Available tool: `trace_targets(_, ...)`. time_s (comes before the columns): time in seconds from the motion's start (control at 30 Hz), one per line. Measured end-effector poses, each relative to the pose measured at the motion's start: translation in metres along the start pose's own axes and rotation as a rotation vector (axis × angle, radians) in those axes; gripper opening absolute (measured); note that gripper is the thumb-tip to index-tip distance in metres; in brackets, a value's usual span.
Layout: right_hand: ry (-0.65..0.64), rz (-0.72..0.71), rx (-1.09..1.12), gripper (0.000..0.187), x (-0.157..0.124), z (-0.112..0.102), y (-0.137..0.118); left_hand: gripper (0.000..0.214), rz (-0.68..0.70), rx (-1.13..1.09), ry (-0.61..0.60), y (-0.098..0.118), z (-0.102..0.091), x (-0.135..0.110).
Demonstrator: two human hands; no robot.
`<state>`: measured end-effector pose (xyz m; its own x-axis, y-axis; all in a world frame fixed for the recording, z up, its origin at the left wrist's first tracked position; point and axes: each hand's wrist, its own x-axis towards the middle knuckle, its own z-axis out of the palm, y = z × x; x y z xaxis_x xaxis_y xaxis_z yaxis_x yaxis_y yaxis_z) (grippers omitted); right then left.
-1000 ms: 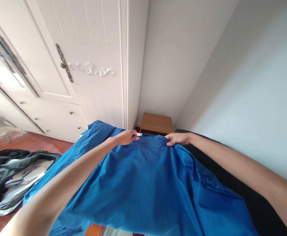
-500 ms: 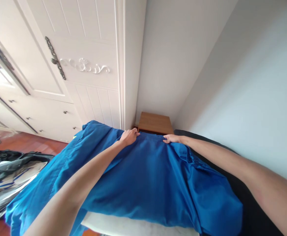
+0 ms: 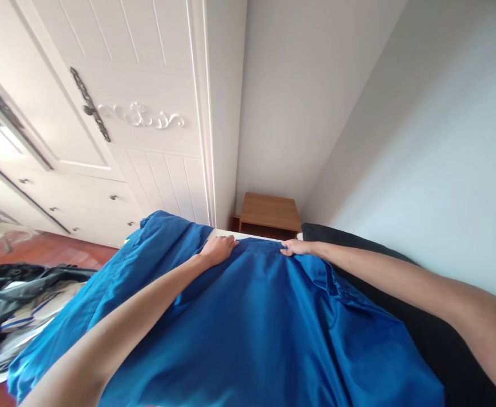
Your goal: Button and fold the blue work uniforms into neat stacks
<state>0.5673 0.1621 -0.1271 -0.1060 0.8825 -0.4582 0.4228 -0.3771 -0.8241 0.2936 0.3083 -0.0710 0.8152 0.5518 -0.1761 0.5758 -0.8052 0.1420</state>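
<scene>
Along blue cloth (image 3: 251,322) edge, both hands (image 3: 219,250) (image 3: 296,247) (apart)

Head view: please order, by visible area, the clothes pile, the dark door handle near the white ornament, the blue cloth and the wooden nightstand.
1. Blue cloth
2. Clothes pile
3. Wooden nightstand
4. Dark door handle

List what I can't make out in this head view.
Head view: whatever lies beneath the blue garment, covered by it.
Head view: palm of the left hand, hidden by its back.
Head view: top of the white wardrobe, cut off by the upper edge.
Head view: left end of the clothes pile, cut off by the left edge.
</scene>
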Motion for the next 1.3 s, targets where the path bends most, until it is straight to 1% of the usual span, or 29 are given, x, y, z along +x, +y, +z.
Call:
trace_targets(0.1, -0.101, 0.047, 0.084, 0.032, -0.025, 0.023, -0.010, 0.043, 0.032, 0.015, -0.055, 0.000, -0.009, -0.028)
trace_targets(0.17, -0.231, 0.040, 0.134, 0.032, -0.041, 0.032, -0.021, 0.041, 0.071, 0.016, -0.107, -0.001, -0.018, -0.044)
trace_targets(0.23, -0.363, -0.037, 0.097, 0.031, -0.049, 0.034, -0.034, 0.039, 0.162, -0.019, -0.126, -0.003, -0.025, -0.055)
trace_targets(0.27, -0.386, -0.106, 0.024, 0.030, -0.051, 0.033, -0.040, 0.038, 0.222, -0.058, -0.103, -0.004, -0.027, -0.058)
trace_targets(0.3, -0.359, -0.189, -0.078, 0.028, -0.050, 0.031, -0.045, 0.036, 0.278, -0.108, -0.065, -0.004, -0.027, -0.059)
trace_targets(0.37, -0.207, -0.331, -0.270, 0.024, -0.044, 0.028, -0.049, 0.033, 0.346, -0.217, 0.009, -0.006, -0.023, -0.058)
trace_targets(0.4, -0.133, -0.363, -0.309, 0.024, -0.040, 0.026, -0.048, 0.031, 0.353, -0.267, 0.032, -0.007, -0.018, -0.056)
trace_targets(0.43, -0.084, -0.368, -0.305, 0.024, -0.036, 0.025, -0.045, 0.031, 0.343, -0.312, 0.049, -0.008, -0.013, -0.053)
trace_targets(0.47, -0.061, -0.352, -0.276, 0.025, -0.032, 0.025, -0.041, 0.031, 0.323, -0.350, 0.062, -0.010, -0.008, -0.049)
trace_targets(0.57, -0.091, -0.275, -0.163, 0.030, -0.024, 0.021, -0.027, 0.032, 0.230, -0.434, 0.106, -0.016, 0.003, -0.038)
trace_targets(0.63, -0.114, -0.231, -0.120, 0.031, -0.021, 0.018, -0.023, 0.033, 0.150, -0.465, 0.094, -0.020, 0.005, -0.030)
trace_targets(0.7, -0.113, -0.158, -0.092, 0.030, -0.020, 0.015, -0.024, 0.033, 0.099, -0.459, 0.043, -0.023, 0.003, -0.024)
trace_targets(0.77, -0.097, -0.091, -0.099, 0.027, -0.019, 0.014, -0.029, 0.034, 0.085, -0.372, 0.008, -0.024, 0.000, -0.021)
trace_targets(0.8, -0.090, -0.068, -0.112, 0.026, -0.019, 0.014, -0.032, 0.036, 0.089, -0.298, 0.009, -0.024, -0.001, -0.021)
trace_targets(0.87, -0.074, -0.040, -0.148, 0.021, -0.020, 0.015, -0.039, 0.041, 0.103, -0.137, 0.035, -0.021, -0.005, -0.023)
trace_targets(0.93, -0.055, -0.011, -0.182, 0.017, -0.022, 0.018, -0.044, 0.046, 0.126, -0.026, 0.053, -0.017, -0.011, -0.028)
trace_targets(1.03, -0.018, 0.047, -0.223, 0.017, -0.025, 0.021, -0.054, 0.048, 0.132, 0.059, 0.082, -0.014, -0.029, -0.040)
trace_targets(1.1, 0.023, 0.086, -0.239, 0.023, -0.029, 0.021, -0.062, 0.049, 0.062, 0.124, 0.114, -0.016, -0.046, -0.055)
trace_targets(1.2, 0.108, 0.142, -0.246, 0.044, -0.046, 0.016, -0.077, 0.058, -0.157, 0.134, 0.103, -0.028, -0.066, -0.090)
trace_targets(1.23, 0.133, 0.150, -0.240, 0.052, -0.057, 0.014, -0.081, 0.063, -0.241, 0.091, 0.090, -0.034, -0.070, -0.104)
trace_targets(1.3, 0.149, 0.125, -0.220, 0.072, -0.089, 0.009, -0.083, 0.073, -0.382, -0.053, 0.083, -0.046, -0.070, -0.131)
